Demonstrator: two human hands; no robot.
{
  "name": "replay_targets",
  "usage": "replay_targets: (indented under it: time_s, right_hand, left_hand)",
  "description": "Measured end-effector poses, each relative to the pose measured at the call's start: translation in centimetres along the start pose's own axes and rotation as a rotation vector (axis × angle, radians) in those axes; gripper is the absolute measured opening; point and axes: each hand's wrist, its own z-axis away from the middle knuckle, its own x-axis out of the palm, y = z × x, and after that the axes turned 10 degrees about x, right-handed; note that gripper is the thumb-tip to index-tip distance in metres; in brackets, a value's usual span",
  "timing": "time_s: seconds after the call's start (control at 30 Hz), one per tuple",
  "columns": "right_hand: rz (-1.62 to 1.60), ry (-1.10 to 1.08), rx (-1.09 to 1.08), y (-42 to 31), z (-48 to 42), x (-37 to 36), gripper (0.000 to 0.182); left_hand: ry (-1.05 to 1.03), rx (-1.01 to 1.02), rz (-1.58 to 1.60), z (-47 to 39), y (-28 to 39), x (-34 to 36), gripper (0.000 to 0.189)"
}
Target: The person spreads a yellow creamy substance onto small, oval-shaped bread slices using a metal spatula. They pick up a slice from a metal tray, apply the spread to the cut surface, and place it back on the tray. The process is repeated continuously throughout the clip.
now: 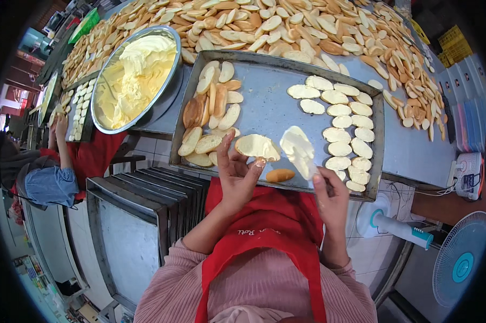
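Observation:
Between the thumb and fingers of my left hand [241, 177] is a bread slice [257, 147] coated with pale cream. My right hand [331, 194] grips a spatula [298, 150] whose blade carries cream, just right of that slice. Both are over a metal baking tray [277, 60]. Plain bread slices [216, 101] lie piled along the tray's left side, and cream-coated slices [339, 133] stand in rows at its right. One small browned piece [280, 175] rests near the front rim. A metal bowl of pale yellow cream [140, 76] is at the tray's left.
A large heap of bread slices [267, 24] covers the table behind the tray. Stacked metal trays [128, 230] stand at lower left. Another person [51, 181] works at far left beside a second tray [81, 105]. A fan [460, 258] is at lower right.

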Motion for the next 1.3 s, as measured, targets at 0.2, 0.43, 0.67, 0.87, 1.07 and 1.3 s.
replay_targets:
  time_s: [0.2, 0.43, 0.67, 0.87, 1.07, 1.3]
  right_hand:
    - [-0.101, -0.047, 0.024, 1.3, -1.2, 0.6, 0.024]
    - [-0.13, -0.014, 0.04, 1.8, -1.0, -0.6, 0.026]
    - [-0.184, 0.029, 0.083, 2.5, -0.7, -1.2, 0.024]
    - [-0.144, 0.102, 0.031, 2.7, -0.8, -1.1, 0.024]
    - [-0.039, 0.157, 0.002, 3.1, -1.0, -1.4, 0.024]
    - [0.149, 0.371, -0.068, 3.6, -2.4, -4.2, 0.028]
  left_hand:
    - [0.031, -0.322, 0.204, 0.1, 0.9, 1.5, 0.076]
    - [-0.018, -0.447, 0.335, 0.9, 0.3, 1.6, 0.052]
    - [0.113, -0.691, 0.596, 0.6, 0.3, 1.5, 0.05]
    - [0.086, -0.805, 0.7, 0.5, 0.7, 1.6, 0.045]
    - [0.027, -0.77, 0.514, 0.9, 0.8, 1.8, 0.046]
    - [-0.324, -0.292, -0.54, -1.8, -1.0, -1.9, 0.032]
